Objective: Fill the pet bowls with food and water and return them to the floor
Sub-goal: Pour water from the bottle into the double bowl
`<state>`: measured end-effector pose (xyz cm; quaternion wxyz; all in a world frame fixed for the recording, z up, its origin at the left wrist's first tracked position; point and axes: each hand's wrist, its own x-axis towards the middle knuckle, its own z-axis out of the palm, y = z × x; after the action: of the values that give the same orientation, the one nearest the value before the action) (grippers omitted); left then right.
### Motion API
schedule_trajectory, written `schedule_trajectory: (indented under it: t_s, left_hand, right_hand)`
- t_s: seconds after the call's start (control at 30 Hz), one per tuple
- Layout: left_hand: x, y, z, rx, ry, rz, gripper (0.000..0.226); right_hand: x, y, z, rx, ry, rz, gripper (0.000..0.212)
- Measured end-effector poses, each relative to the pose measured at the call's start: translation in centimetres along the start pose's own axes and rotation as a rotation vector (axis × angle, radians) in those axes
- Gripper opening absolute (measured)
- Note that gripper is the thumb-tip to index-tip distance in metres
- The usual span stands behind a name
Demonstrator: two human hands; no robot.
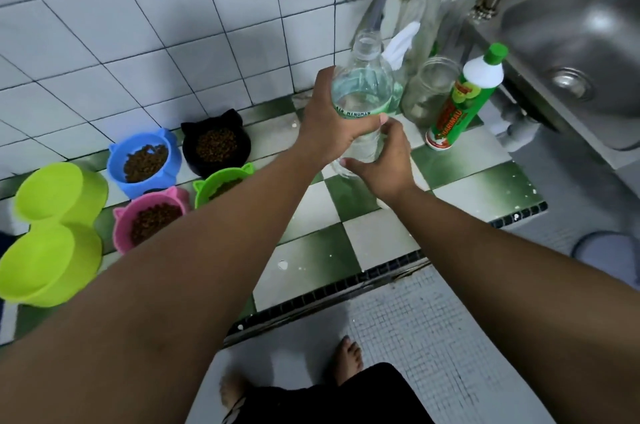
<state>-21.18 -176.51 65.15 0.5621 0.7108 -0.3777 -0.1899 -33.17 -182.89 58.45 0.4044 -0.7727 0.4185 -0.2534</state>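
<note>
the left hand (332, 127) grips the open water bottle (363, 87) at its middle. the right hand (386, 160) holds its base, i think to steady it. the lime double bowl (55, 233) has no water yet.

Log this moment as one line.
left hand: grips water bottle | right hand: holds its base | kibble bowls: four filled | double bowl: no kibble

Arms outstretched, left hand (332, 132) and right hand (389, 163) both round bottle (363, 87)
</note>
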Motion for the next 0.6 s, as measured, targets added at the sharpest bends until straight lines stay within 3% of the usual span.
schedule_trajectory:
  t_s: [0.13,0.33,0.6]
  left_hand:
    - [-1.2,0.3,-1.7,-0.141,0.183,-0.073,0.087]
    - [-3.2,2.0,-7.0,-0.224,0.329,-0.134,0.077]
    - [-6.4,0.7,-16.8,-0.29,0.515,-0.23,0.073]
  right_hand:
    - [0.3,-1.6,1.0,0.023,-0.008,-0.035,0.107]
    - [-1.0,-5.0,4.1,0.036,-0.083,-0.12,0.117]
    - [-3.2,-11.1,10.3,0.08,-0.202,-0.309,0.084]
